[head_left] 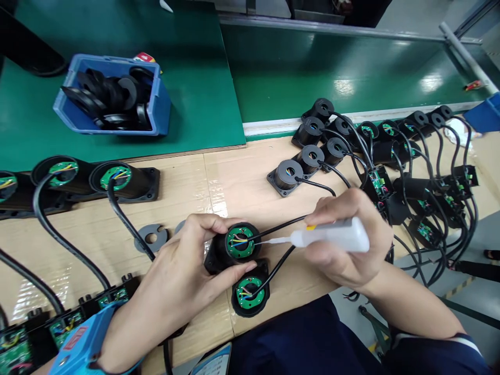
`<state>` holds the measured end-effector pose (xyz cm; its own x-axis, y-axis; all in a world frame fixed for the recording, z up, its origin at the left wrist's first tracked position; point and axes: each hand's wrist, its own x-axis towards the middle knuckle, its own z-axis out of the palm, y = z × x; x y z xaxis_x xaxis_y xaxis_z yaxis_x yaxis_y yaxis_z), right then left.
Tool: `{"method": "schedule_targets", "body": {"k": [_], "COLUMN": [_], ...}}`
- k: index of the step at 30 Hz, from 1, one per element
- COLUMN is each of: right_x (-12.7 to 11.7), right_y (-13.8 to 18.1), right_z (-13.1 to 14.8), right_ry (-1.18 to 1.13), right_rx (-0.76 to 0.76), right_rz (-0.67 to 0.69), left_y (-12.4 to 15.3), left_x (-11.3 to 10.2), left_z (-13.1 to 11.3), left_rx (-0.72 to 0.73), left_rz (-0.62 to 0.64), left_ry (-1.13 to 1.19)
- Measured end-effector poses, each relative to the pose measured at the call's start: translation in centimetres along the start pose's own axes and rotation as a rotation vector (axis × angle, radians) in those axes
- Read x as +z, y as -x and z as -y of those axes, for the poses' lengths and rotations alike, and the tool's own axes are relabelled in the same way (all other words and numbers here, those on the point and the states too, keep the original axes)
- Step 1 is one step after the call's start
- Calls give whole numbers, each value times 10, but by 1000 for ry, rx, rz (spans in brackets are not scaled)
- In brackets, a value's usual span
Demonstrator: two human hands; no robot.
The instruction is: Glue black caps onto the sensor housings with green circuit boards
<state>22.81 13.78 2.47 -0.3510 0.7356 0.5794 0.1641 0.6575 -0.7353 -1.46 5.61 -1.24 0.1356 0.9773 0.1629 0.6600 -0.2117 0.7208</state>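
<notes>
My left hand point(191, 265) is closed around a black cylindrical housing point(222, 250), thumb and fingers on its sides. Inside its open end a round green circuit board point(236, 251) shows, with thin coloured wires and a black cable point(279, 227). In my right hand point(351, 245) is a white squeeze bottle point(332, 237), tilted sideways. Its thin nozzle tip reaches the rim of the board; contact I cannot make out. Just below stands a second housing point(250, 297) with a green board and cable.
A blue bin point(164, 109) of black parts stands at the back left. More housings point(128, 182) line the left side. Capped housings point(288, 174) and tangled cables point(433, 151) fill the right. A grey slotted ring point(161, 240) lies beside my left hand on the brown tabletop point(183, 190).
</notes>
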Motion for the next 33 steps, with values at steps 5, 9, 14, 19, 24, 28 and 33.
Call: {"method": "schedule_targets", "body": {"k": [5,9,14,19,24,28,33], "right_x": [9,22,27,26,27,28,27], "right_y": [-15,-22,-19,-17,-15,-14,-14], "right_z": [-3,-8,-13,-15,-15,-15,-14], "right_ry": [-146,-303,-310,-241,-259,-264,-283], "right_rx": [261,347,348,321,357,371,335], "right_rz": [-19,34,67,108,122,128,95], "left_y": [-3,-4,-4,-3,-4,-4,-4], "left_x": [7,13,16,16,16,16,16], "left_z": [4,5,4,5,5,4,3], "left_rx": [-32,-43,-61,-81,-81,-81,-67], "left_rz": [27,68,90,87,93,90,94], "left_ry": [215,363,479,472,452,461,458]}}
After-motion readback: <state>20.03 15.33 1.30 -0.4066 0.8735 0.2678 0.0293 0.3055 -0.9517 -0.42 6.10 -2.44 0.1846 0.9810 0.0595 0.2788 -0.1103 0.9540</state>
